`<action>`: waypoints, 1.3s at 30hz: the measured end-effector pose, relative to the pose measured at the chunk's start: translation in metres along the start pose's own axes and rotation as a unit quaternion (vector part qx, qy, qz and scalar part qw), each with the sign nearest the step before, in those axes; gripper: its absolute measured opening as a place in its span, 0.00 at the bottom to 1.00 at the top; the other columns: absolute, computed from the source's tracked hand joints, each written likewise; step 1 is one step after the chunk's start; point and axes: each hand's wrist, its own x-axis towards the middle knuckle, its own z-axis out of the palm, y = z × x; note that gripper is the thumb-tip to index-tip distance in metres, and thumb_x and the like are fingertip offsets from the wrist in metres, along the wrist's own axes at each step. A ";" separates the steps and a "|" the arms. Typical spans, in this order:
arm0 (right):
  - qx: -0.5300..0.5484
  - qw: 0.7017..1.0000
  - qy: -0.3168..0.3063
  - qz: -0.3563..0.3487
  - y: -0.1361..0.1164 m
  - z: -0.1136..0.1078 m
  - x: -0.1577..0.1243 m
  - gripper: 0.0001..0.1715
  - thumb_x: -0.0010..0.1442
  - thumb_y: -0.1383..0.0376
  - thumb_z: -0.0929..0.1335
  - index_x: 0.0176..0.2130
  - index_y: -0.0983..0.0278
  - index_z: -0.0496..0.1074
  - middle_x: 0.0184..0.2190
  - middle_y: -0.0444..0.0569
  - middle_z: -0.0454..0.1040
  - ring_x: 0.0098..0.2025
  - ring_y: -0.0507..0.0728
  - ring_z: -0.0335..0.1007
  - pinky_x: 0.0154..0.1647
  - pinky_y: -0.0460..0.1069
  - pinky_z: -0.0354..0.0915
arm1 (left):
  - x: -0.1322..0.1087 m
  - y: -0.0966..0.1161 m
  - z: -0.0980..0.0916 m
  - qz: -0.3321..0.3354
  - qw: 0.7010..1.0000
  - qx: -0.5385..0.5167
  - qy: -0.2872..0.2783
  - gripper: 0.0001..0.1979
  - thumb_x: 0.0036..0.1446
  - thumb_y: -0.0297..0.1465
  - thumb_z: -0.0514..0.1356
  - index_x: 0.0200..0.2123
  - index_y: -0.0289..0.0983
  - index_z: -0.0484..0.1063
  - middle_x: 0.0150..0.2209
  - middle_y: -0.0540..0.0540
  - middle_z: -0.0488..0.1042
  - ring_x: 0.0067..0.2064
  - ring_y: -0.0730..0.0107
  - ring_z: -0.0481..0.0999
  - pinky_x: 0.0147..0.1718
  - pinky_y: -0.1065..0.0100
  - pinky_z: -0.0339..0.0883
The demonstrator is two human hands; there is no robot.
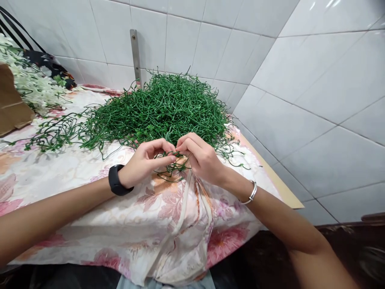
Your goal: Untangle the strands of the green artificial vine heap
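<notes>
A large tangled heap of thin green artificial stems lies on the flowered tablecloth. Just in front of it, my left hand, with a black band on the wrist, pinches a green stem between thumb and fingers. My right hand, wearing a silver bangle, meets it fingertip to fingertip and is closed on the same small piece. The exact spot of the grip is partly hidden by the fingers. Several loose green stems hang or lie just below the fingertips.
White artificial flowers and a piece of brown cardboard stand at the left. A metal strip runs up the tiled wall behind the heap. A board edge shows beneath the cloth at right, close to the side wall.
</notes>
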 end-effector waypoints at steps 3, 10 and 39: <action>0.005 1.000 -0.002 -0.012 -0.003 -0.001 0.000 0.10 0.59 0.76 0.56 0.32 0.66 0.61 0.32 0.51 0.65 0.35 0.51 0.61 0.36 0.48 0.63 | 0.000 0.003 -0.002 0.017 0.999 0.018 -0.020 0.08 0.47 0.24 0.61 0.23 0.34 0.62 0.30 0.50 0.67 0.34 0.76 0.65 0.35 0.73 0.60; 0.022 0.999 0.024 -0.015 0.000 0.000 -0.001 0.08 0.58 0.76 0.57 0.32 0.67 0.61 0.33 0.51 0.66 0.37 0.51 0.63 0.37 0.48 0.64 | -0.001 0.006 0.000 -0.044 0.998 0.007 -0.037 0.06 0.51 0.30 0.58 0.28 0.34 0.63 0.24 0.53 0.64 0.27 0.78 0.64 0.27 0.74 0.59; 0.039 0.999 -0.012 0.028 -0.006 0.002 -0.003 0.08 0.58 0.68 0.58 0.28 0.66 0.60 0.23 0.44 0.60 0.26 0.48 0.55 0.27 0.45 0.56 | 0.001 0.009 -0.002 -0.010 0.989 0.131 -0.075 0.09 0.57 0.34 0.51 0.30 0.34 0.65 0.27 0.51 0.62 0.29 0.77 0.60 0.27 0.74 0.55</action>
